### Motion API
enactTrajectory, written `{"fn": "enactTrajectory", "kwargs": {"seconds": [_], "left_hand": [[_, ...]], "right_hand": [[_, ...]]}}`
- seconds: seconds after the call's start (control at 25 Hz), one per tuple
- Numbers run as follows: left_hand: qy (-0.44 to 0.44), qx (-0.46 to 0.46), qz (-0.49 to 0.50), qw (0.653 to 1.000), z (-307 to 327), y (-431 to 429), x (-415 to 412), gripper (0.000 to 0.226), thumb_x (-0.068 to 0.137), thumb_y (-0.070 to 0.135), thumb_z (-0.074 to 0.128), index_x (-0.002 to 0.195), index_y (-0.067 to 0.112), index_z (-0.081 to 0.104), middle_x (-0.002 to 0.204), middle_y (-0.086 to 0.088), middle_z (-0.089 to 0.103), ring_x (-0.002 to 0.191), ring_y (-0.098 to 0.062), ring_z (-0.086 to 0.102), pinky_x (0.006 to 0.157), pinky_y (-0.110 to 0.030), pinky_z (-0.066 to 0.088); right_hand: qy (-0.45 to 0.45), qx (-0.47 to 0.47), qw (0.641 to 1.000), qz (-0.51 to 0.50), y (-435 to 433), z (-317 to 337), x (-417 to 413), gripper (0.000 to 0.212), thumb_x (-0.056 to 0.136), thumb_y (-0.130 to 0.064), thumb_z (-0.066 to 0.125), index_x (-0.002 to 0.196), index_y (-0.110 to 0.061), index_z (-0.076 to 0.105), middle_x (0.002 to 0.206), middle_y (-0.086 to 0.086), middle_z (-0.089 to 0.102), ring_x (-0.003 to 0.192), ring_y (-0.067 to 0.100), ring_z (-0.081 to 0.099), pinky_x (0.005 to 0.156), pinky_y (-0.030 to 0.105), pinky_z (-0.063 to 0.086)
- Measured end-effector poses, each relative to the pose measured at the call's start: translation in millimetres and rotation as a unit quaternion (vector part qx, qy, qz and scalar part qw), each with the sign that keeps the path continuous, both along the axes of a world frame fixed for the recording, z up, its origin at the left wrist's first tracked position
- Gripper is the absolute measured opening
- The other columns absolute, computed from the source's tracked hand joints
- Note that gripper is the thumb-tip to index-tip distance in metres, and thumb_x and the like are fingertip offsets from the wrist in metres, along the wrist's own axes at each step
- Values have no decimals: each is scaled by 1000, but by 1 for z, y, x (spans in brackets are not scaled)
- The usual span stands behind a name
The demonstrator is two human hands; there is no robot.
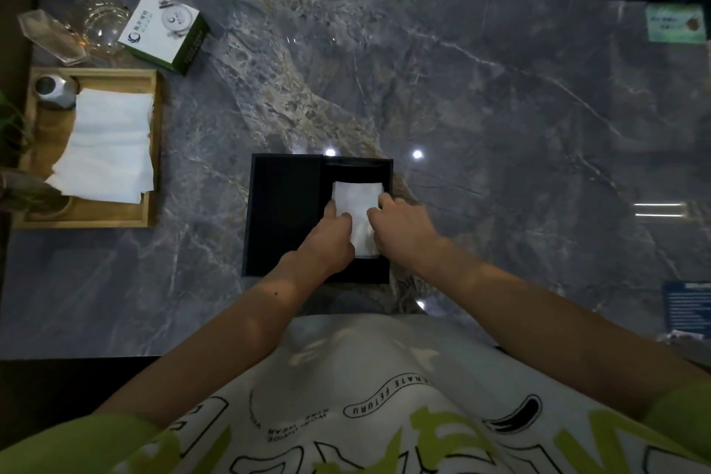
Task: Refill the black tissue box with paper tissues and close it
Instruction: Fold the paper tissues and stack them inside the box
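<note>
tissues point(358, 210) — gripped between left hand point(327, 239) and right hand point(400, 227), inside box point(284, 215); best pressed flat, edges squared — lid open beside.

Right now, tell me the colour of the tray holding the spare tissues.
Light wooden tan tray, seen in the head view.

Likely a hotel or guest room: polished marble table point(423, 69), wooden amenity tray point(152, 150), glass ashtray point(102, 21).

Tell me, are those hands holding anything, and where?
Both hands grip a white stack of tissues inside the open black box: left hand on its left edge, right hand on its right edge.
</note>
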State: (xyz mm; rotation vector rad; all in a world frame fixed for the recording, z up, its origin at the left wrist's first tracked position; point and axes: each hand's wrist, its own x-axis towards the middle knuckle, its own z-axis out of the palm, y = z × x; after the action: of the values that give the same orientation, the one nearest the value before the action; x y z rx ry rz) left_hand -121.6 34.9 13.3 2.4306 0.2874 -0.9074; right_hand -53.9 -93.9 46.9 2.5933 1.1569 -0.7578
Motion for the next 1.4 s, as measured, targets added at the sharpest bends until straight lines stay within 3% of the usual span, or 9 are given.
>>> {"fn": "enactTrajectory", "kwargs": {"seconds": [0.12,0.24,0.36,0.52,0.8,1.08,1.24,1.4], "left_hand": [[-31,14,-28,999,3,-3,-3,57,92,6,49,144,-3,27,159,-27,-3,148,-36,13,117,-33,27],[-19,18,-24,999,-1,-6,-6,59,94,9,48,145,-6,22,158,-28,1,150,-33,3,120,-31,18],[-20,22,-33,999,-2,-9,-7,59,96,13,46,145,-9,20,155,-30,12,149,-35,4,122,-33,12],[-5,30,-39,999,-8,-10,-7,67,92,11,53,146,-8,18,157,-30,1,149,-36,8,120,-37,22],[50,43,-59,996,-23,-9,1,58,93,12,50,139,-14,27,151,-38,12,146,-42,10,119,-41,23],[43,52,-70,995,-22,-8,5,53,95,13,50,141,-7,34,154,-36,6,144,-41,20,118,-39,26],[5,55,-82,995,-18,-3,2,40,93,10,49,131,-4,48,150,-26,27,135,-36,38,109,-41,36],[-16,20,-18,1000,-12,-1,-1,45,93,9,51,135,-3,44,156,-26,14,132,-35,42,110,-37,36]], "right_hand": [[-72,58,994,52,-3,-5,-1,27,72,-11,71,99,-6,68,112,14,60,102,30,57,78,37,48],[-76,61,989,109,-4,-15,1,33,58,-16,79,89,-7,73,98,13,70,95,28,66,96,40,49],[-60,33,987,143,-6,-26,0,38,61,-26,79,92,-5,74,99,16,72,96,29,69,101,45,46],[-43,-4,986,161,-8,-30,-3,48,61,-41,79,94,-6,77,103,15,74,99,27,70,103,48,42],[-28,-5,982,186,-10,-35,-1,37,61,-39,76,83,-9,79,101,17,74,94,28,70,105,51,38],[-37,50,981,182,-12,-41,1,32,55,-28,78,77,-5,77,95,20,74,90,31,70,101,52,43],[-35,83,985,148,-15,-37,5,39,60,-23,78,89,2,75,111,24,69,107,37,65,102,49,43],[-15,92,991,97,-23,-31,6,52,91,-20,53,134,9,47,153,25,30,144,35,25,119,41,14]]}}
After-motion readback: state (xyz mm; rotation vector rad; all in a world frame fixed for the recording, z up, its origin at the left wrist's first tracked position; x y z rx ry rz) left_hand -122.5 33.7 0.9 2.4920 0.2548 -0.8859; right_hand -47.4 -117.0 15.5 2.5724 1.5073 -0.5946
